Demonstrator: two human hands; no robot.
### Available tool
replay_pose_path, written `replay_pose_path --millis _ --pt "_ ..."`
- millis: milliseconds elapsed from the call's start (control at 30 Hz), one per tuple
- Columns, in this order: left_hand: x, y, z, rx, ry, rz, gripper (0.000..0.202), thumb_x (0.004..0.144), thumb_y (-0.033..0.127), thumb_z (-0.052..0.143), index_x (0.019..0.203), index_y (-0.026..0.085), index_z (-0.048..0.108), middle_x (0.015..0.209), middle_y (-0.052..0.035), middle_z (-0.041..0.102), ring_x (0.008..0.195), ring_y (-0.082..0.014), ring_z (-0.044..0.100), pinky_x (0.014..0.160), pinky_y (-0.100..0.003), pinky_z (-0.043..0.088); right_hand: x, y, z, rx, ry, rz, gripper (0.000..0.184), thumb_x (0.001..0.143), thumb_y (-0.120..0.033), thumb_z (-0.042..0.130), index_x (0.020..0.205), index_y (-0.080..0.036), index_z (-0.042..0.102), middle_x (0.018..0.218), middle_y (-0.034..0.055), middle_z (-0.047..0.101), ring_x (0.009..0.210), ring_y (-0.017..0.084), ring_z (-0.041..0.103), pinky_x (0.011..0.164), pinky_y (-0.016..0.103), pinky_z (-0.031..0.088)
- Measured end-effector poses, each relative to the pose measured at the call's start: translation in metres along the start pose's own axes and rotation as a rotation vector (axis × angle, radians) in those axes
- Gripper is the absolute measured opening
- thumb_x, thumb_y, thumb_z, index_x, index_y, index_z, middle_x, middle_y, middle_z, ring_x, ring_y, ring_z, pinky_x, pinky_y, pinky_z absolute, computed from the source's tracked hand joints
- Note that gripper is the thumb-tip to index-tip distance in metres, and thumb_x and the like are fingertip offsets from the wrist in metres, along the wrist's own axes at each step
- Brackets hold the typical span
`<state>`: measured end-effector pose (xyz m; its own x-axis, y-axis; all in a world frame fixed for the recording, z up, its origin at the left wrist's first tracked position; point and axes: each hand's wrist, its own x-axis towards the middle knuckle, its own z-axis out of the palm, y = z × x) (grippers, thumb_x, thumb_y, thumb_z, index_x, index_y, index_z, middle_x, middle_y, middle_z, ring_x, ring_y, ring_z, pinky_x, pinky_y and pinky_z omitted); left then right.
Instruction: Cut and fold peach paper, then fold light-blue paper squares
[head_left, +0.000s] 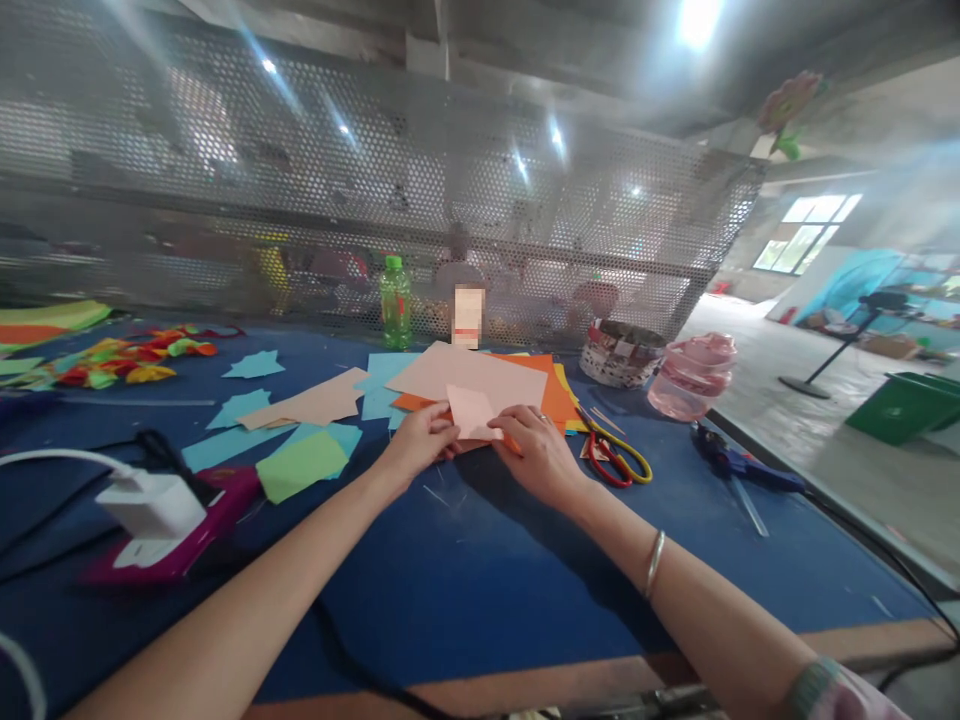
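Between my two hands is a small piece of pale pink paper [469,412], held up at a slant above the table. My left hand [420,437] pinches its left side, fingers closed. At its lower right edge, my right hand [538,450] grips it with curled fingers. Just behind lies a larger pale pink sheet [480,370], on top of orange sheets [551,400] and light blue sheets [384,375]. Scissors [616,455] with red and yellow handles rest to the right of my right hand. Left of my left hand is a light green paper piece [304,465].
A purple power strip [214,530] with a white plug [154,500] sits at left. A blue glue gun [750,468], a pink bottle [691,378] and a round basket [621,355] stand right. A green bottle [395,305] is behind, before a perforated metal panel [300,180].
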<state>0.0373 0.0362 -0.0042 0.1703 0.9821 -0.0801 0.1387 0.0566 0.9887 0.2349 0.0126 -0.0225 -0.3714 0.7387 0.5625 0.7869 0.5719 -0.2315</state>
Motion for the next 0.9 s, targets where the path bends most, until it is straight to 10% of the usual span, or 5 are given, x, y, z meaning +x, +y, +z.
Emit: replay_pose_path --millis 300,600,733,900 --pt "0.000 -0.011 -0.012 0.246 0.100 0.083 0.032 0.072 0.019 0.065 0.103 0.017 0.066 0.071 -0.0014 0.071 0.056 -0.0181 0.066 0.056 -0.026 0.049 -0.005 -0.001 0.002 0.038 0.003 0.026 0.022 0.093 -0.015 0.056 0.112 -0.016 0.068 0.111 0.0112 0.068 0.105 0.025 0.060 0.095 0.039 0.049" --pt "-0.033 0.018 -0.055 1.001 0.188 0.275 0.021 0.082 0.029 0.059 0.095 0.021 0.073 0.095 -0.0115 0.078 0.091 -0.0309 0.071 0.084 -0.038 0.051 -0.007 -0.013 0.001 0.106 -0.066 0.033 0.023 0.092 -0.013 0.058 0.110 -0.019 0.069 0.112 0.0097 0.069 0.108 0.024 0.060 0.095 0.038 0.048" --pt "-0.036 0.026 -0.091 1.372 0.215 0.182 0.029 0.077 0.034 0.060 0.096 0.016 0.072 0.114 -0.0211 0.073 0.112 -0.0421 0.063 0.092 -0.046 0.047 -0.007 -0.026 -0.001 0.080 -0.114 -0.013 0.022 0.092 -0.016 0.058 0.110 -0.020 0.070 0.112 0.0089 0.068 0.108 0.024 0.059 0.096 0.038 0.046" --pt "-0.033 0.035 -0.097 1.366 0.179 -0.100 0.020 0.049 0.024 0.076 0.051 0.021 0.057 0.073 -0.0182 0.072 0.086 -0.0441 0.068 0.076 -0.041 0.049 -0.001 -0.040 0.000 0.069 -0.105 -0.059 0.024 0.095 -0.019 0.052 0.112 -0.018 0.069 0.116 0.0101 0.067 0.110 0.026 0.056 0.094 0.040 0.046"
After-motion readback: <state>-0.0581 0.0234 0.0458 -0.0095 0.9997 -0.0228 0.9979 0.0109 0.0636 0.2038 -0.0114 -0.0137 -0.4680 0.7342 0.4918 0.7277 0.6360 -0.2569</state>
